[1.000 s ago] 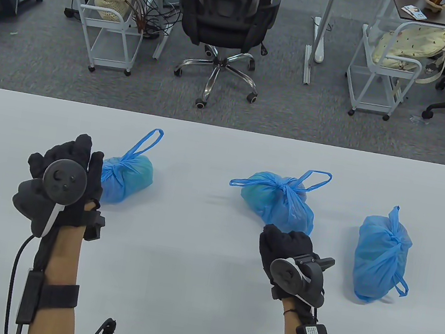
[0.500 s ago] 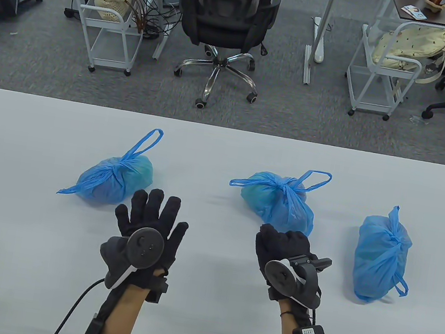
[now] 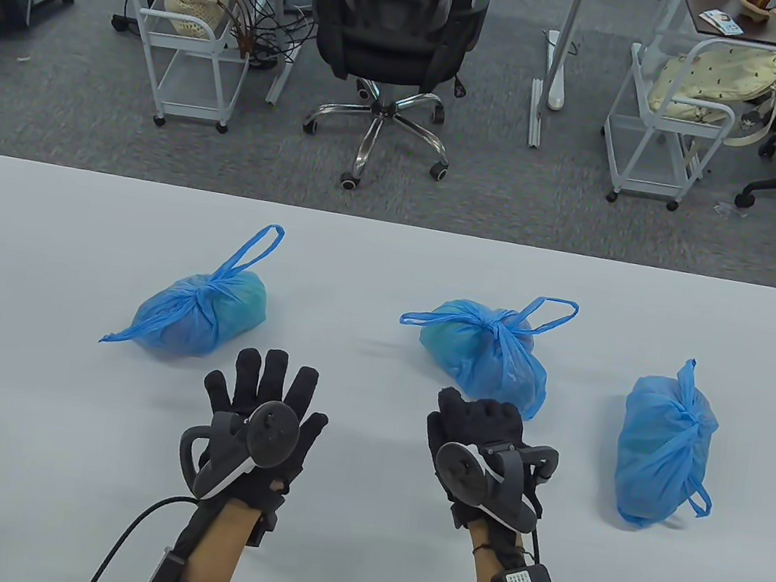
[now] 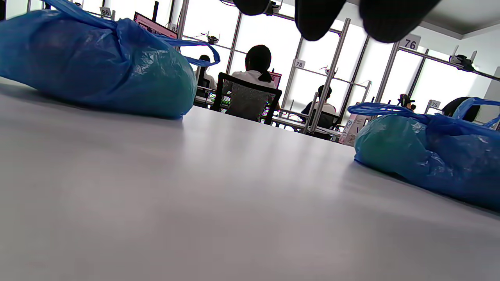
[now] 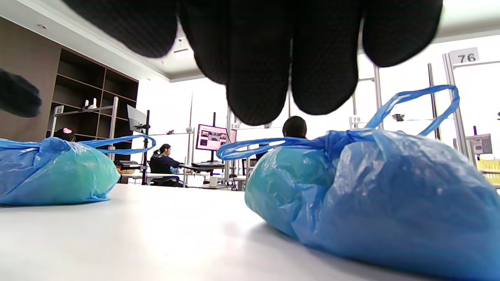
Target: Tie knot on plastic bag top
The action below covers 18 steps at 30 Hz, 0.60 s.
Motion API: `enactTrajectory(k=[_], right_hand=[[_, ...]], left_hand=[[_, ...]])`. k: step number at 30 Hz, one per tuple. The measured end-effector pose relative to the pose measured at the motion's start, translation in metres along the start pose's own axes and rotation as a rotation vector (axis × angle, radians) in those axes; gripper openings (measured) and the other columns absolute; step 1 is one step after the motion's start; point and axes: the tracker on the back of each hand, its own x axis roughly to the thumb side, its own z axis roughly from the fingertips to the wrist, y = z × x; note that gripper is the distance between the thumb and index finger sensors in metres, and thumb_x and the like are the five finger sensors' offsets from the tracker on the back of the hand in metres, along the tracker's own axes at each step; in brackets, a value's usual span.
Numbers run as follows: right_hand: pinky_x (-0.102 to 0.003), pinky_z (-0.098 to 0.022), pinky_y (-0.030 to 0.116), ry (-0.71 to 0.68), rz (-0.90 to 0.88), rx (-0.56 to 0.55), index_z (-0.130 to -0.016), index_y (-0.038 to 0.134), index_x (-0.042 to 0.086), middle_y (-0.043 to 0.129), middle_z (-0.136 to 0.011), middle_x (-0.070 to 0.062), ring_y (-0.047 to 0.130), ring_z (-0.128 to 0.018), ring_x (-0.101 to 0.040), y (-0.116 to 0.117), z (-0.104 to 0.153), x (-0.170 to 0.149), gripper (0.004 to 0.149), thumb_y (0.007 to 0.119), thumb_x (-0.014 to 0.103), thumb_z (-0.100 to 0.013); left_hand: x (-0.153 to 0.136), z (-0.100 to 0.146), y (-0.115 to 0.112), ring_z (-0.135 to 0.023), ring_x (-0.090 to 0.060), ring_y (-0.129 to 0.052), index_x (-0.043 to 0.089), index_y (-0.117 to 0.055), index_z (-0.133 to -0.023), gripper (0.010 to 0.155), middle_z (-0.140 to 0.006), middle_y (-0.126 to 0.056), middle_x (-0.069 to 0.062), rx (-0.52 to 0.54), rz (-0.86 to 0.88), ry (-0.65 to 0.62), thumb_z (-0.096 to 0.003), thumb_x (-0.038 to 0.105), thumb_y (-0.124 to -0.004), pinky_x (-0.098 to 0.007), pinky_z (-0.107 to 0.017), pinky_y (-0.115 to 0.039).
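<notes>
Three knotted blue plastic bags lie on the white table (image 3: 330, 562): the left bag (image 3: 204, 310), the middle bag (image 3: 488, 355) and the right bag (image 3: 661, 448). My left hand (image 3: 265, 389) hovers just in front of the left bag with its fingers spread, holding nothing. My right hand (image 3: 477, 423) sits just in front of the middle bag, fingers loosely bent and empty. The left wrist view shows the left bag (image 4: 97, 66), the middle bag (image 4: 429, 156) and bare fingertips (image 4: 316, 19). In the right wrist view my fingers (image 5: 258, 58) hang above the middle bag (image 5: 371, 195), apart from it.
Beyond the table's far edge stand an office chair (image 3: 393, 27) and two white carts (image 3: 185, 38) (image 3: 673, 115) on grey carpet. Seated people at desks show in the wrist views.
My left hand left the left bag's near end and moved right toward the table's middle, spreading its fingers; that bag's handle tail now lies out to the left. My right hand drifted slightly left.
</notes>
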Motion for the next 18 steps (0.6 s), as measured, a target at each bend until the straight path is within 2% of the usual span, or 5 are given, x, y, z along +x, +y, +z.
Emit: enactTrajectory(k=[5, 10, 14, 18], right_hand=[[-0.073, -0.061, 0.050, -0.005, -0.065, 0.081, -0.102, 0.064, 0.014, 0.068, -0.102, -0.025, 0.064, -0.095, -0.054, 0.005, -0.001, 0.008, 0.065, 0.073, 0.051, -0.050], [-0.077, -0.059, 0.024, -0.013, -0.081, 0.192, -0.112, 0.037, 0.017, 0.031, -0.111, -0.029, 0.023, -0.102, -0.059, 0.009, -0.002, 0.015, 0.080, 0.067, 0.060, -0.051], [-0.077, -0.058, 0.019, -0.017, -0.070, 0.248, -0.112, 0.029, 0.019, 0.021, -0.111, -0.027, 0.015, -0.101, -0.058, 0.011, -0.002, 0.019, 0.082, 0.065, 0.062, -0.051], [-0.076, -0.059, 0.018, -0.019, -0.053, 0.264, -0.112, 0.027, 0.018, 0.019, -0.111, -0.027, 0.014, -0.101, -0.057, 0.013, -0.001, 0.020, 0.083, 0.064, 0.062, -0.051]], left_hand=[[-0.004, -0.001, 0.000, -0.115, -0.039, -0.015, 0.044, -0.046, -0.115, 0.061, -0.130, -0.028, -0.003, -0.006, 0.020, 0.009, -0.0572, 0.063, -0.055, -0.070, -0.070, -0.008], [-0.004, -0.001, 0.000, -0.115, -0.039, -0.015, 0.044, -0.047, -0.115, 0.061, -0.130, -0.029, -0.003, -0.017, 0.024, 0.011, -0.0572, 0.063, -0.055, -0.070, -0.070, -0.008], [-0.004, -0.002, -0.001, -0.115, -0.039, -0.015, 0.043, -0.047, -0.115, 0.061, -0.129, -0.028, -0.004, -0.018, 0.021, 0.010, -0.0573, 0.063, -0.055, -0.070, -0.070, -0.008], [-0.004, -0.002, 0.000, -0.115, -0.039, -0.015, 0.043, -0.047, -0.115, 0.061, -0.129, -0.028, -0.003, -0.015, 0.018, 0.011, -0.0572, 0.062, -0.055, -0.069, -0.070, -0.008]])
